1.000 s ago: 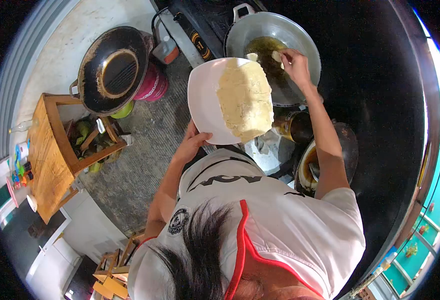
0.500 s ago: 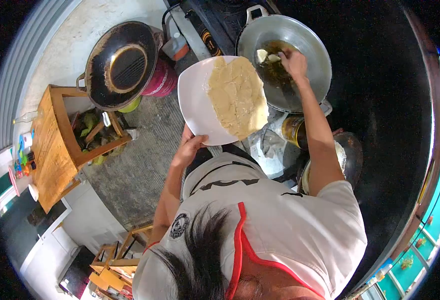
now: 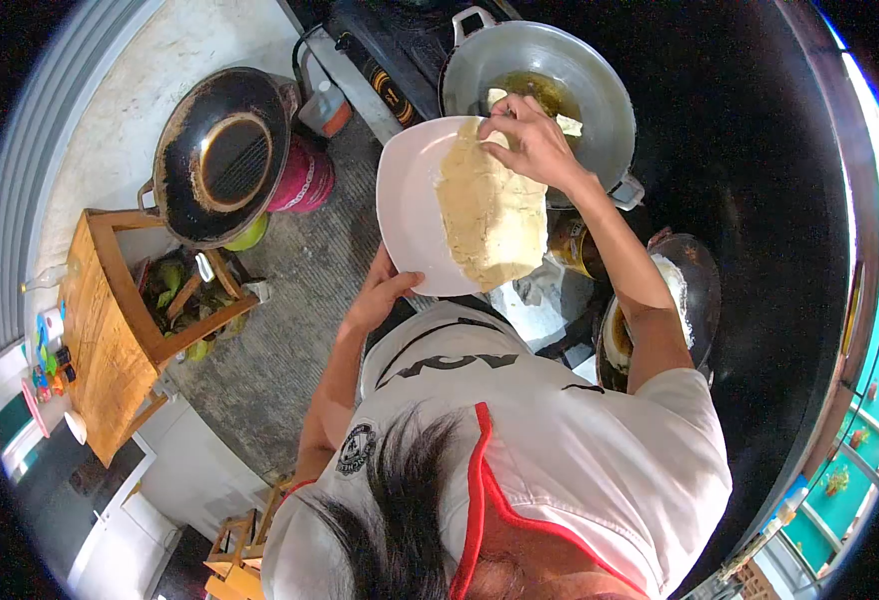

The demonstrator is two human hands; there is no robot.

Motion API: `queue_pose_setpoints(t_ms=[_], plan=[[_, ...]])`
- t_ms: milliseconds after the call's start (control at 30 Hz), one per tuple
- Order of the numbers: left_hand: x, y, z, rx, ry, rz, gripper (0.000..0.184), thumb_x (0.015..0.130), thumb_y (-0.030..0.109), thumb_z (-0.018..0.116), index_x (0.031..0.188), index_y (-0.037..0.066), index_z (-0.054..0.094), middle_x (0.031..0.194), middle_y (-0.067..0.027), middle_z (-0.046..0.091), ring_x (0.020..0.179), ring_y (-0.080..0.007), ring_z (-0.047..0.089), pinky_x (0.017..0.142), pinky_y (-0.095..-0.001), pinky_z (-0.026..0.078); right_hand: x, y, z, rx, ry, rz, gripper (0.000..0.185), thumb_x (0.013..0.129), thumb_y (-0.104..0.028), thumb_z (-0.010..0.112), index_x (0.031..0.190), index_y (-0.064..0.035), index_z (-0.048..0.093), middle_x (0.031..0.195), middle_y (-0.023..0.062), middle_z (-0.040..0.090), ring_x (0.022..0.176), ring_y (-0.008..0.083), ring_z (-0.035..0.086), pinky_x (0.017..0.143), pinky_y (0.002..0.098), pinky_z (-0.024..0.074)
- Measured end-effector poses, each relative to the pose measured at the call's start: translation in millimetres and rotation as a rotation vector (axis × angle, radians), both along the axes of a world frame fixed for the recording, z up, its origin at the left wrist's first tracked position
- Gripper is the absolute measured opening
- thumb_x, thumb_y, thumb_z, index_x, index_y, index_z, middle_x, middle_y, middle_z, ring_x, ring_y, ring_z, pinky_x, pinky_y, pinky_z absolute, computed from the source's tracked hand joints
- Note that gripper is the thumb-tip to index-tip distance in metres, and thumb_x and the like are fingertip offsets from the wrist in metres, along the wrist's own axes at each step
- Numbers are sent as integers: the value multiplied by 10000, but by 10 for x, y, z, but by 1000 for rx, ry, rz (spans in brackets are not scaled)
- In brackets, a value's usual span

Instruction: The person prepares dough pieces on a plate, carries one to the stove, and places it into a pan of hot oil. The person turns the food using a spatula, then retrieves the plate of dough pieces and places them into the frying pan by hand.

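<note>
A pale plate is held up by its near left edge in my left hand, thumb on top. Flat yellowish dough covers the plate's right part. My right hand is over the dough's upper edge, fingers bent and apart, with nothing seen between them. Just beyond it stands a large grey wok with oil in its bottom. Pale pieces lie in the oil, partly hidden by my right hand.
At the left, a blackened wok sits on a pink bucket, beside a wooden table. A yellow-and-black can and a dark pan are near my right forearm. An orange-and-white container stands behind the plate.
My right hand has moved from the oil in the wok back over the dough, and its fingers have opened. More than one pale piece lies in the oil. My left hand still holds the plate.
</note>
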State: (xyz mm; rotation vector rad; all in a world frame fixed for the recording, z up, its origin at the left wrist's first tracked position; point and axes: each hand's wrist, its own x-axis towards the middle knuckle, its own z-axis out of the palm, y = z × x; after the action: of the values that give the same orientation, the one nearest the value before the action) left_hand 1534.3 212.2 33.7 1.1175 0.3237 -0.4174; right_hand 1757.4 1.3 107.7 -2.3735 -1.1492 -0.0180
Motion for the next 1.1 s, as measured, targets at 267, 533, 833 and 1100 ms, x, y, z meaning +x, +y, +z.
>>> queue_pose_setpoints(t_ms=[267,533,833,1100], plan=[[5,-7,159,28,-6,-61,693,758,107,570,1351,87,212,1119,3,481,912,-74,487,702,-215,428,-77,-44,10,-26,12,23,133,686,-142,681,789,-108,604,846,50,503,852,244,495,729,361,430],[-84,-23,107,9,22,-40,689,759,104,564,1350,94,211,1137,-4,473,934,-89,480,732,-230,421,-192,-27,-54,-52,25,98,135,684,-88,661,797,-61,592,851,51,532,804,235,514,708,352,433],[-182,-55,5,-58,117,72,682,728,75,543,1333,113,232,1107,-32,478,946,-132,503,746,-285,453,-358,-182,111,155,133,-33,180,708,-99,637,879,-48,608,846,91,610,791,256,584,715,346,471],[-299,-28,91,-43,81,262,677,727,61,548,1324,105,233,1168,-79,471,1014,-188,532,805,-364,491,937,-931,-636,67,156,-498,242,741,-156,632,979,-120,651,886,148,642,787,279,624,687,356,486]])
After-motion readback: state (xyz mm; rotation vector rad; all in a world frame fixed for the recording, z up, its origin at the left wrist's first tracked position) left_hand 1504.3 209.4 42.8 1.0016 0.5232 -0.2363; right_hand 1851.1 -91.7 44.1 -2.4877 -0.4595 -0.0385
